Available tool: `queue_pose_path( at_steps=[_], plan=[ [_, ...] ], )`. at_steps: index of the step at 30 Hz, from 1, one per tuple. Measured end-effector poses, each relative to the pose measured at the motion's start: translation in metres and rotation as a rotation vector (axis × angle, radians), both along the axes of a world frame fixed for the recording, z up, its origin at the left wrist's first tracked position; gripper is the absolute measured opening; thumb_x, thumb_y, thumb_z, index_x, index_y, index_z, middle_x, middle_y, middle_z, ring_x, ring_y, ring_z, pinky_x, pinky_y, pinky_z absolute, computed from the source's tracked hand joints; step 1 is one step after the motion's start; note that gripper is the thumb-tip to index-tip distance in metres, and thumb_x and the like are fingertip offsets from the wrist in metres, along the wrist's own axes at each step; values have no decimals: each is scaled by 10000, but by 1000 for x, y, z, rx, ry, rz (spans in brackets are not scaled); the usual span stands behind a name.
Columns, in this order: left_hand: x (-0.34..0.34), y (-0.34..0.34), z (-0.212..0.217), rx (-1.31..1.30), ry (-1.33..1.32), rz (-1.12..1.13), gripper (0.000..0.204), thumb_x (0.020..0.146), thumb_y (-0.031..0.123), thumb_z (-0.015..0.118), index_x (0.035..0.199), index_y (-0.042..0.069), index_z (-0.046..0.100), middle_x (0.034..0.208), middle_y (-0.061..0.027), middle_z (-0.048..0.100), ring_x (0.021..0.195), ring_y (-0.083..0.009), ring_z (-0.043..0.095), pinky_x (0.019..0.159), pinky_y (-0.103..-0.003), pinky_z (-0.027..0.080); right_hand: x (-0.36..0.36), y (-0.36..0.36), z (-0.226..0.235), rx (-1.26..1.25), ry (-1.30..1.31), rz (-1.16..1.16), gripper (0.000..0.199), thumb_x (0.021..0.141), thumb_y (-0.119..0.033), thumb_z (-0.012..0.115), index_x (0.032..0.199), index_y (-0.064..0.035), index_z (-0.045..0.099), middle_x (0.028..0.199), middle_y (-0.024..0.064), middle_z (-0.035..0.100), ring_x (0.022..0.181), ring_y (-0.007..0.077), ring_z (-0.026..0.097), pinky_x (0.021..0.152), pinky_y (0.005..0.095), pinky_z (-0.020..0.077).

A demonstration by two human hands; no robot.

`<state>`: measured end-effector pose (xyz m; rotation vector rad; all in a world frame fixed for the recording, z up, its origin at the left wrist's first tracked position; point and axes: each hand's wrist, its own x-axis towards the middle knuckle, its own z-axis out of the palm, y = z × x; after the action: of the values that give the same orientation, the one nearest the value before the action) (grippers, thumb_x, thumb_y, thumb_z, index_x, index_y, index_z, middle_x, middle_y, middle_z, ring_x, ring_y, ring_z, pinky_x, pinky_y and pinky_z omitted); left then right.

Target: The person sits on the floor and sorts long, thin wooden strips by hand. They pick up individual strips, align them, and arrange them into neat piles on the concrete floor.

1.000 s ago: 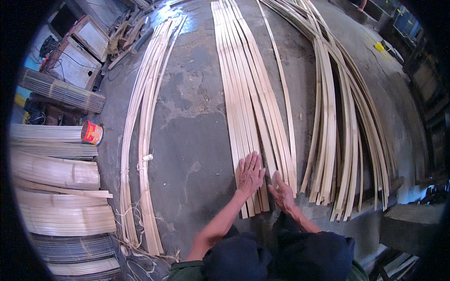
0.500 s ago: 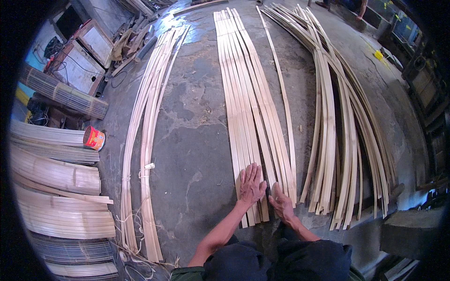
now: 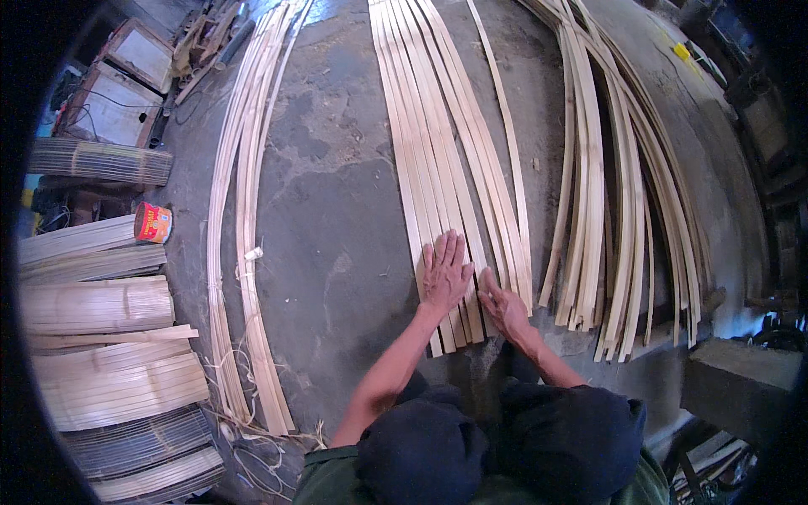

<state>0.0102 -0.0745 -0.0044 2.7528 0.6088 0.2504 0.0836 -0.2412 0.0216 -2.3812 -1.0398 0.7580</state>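
Note:
Long, pale bamboo strips (image 3: pixel 421 143) lie side by side on the floor ahead of me, running away toward the far end. My left hand (image 3: pixel 446 276) rests flat on their near ends, palm down and fingers stretched out. Just right of it, my right hand (image 3: pixel 507 310) is turned on its side against the near ends, with its fingers extended and thumb side up. A narrow gap splits off a second group of strips (image 3: pixel 481 156) on the right side of the row. One single strip (image 3: pixel 503 114) lies apart, farther right.
A large crossing pile of strips (image 3: pixel 589 177) spreads to the right. Two tied bundles (image 3: pixel 246 194) lie on the left. Beyond them are slatted bamboo panels (image 3: pixel 109 383), a red tin (image 3: pixel 153 223) and a white cabinet door (image 3: pixel 118 103). A grey block (image 3: pixel 741 374) stands at the lower right.
The whole view has tipped downward, so floor and strips sit higher in the picture. Both hands stay near the strips' near ends, with little visible change in their pose.

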Motion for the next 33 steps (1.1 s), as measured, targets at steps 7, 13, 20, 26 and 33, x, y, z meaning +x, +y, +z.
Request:
queue_pose_path(
  at_steps=[7, 13, 20, 26, 33],
  plan=[
    [2, -1, 5, 46, 29, -20, 683, 957, 439, 482, 1497, 53, 323, 1585, -123, 243, 1477, -279, 182, 1192, -521, 121, 0, -3, 3, -11, -19, 8, 630, 968, -360, 534, 1507, -144, 291, 781, 287, 639, 769, 470, 638, 691, 536, 482],
    [5, -2, 6, 12, -12, -7, 651, 950, 414, 509, 1475, 58, 363, 1564, -126, 288, 1459, -287, 225, 1185, -517, 148, 1, -4, 1, 65, -31, -18, 640, 960, -360, 554, 1515, -184, 287, 765, 283, 636, 757, 465, 642, 689, 520, 494],
    [2, 11, 4, -33, -98, -26, 571, 957, 363, 503, 1451, 89, 416, 1547, -152, 321, 1444, -307, 264, 1167, -506, 184, 17, -7, 0, 87, 6, 16, 497, 978, -310, 519, 1458, -245, 406, 777, 280, 617, 737, 459, 638, 634, 508, 490],
    [3, 5, 8, -9, -76, -24, 542, 953, 339, 516, 1435, 106, 434, 1535, -134, 334, 1433, -297, 278, 1164, -505, 195, 14, -6, 6, -29, -52, 7, 483, 992, -331, 464, 1465, -314, 366, 840, 263, 646, 755, 465, 642, 664, 543, 499],
    [2, 6, 5, 28, -55, -17, 536, 958, 346, 501, 1446, 138, 425, 1542, -139, 320, 1438, -307, 268, 1170, -509, 183, 7, -7, 0, -6, -33, -19, 615, 950, -437, 542, 1502, -294, 314, 773, 243, 650, 731, 451, 652, 638, 522, 497]
  ],
)
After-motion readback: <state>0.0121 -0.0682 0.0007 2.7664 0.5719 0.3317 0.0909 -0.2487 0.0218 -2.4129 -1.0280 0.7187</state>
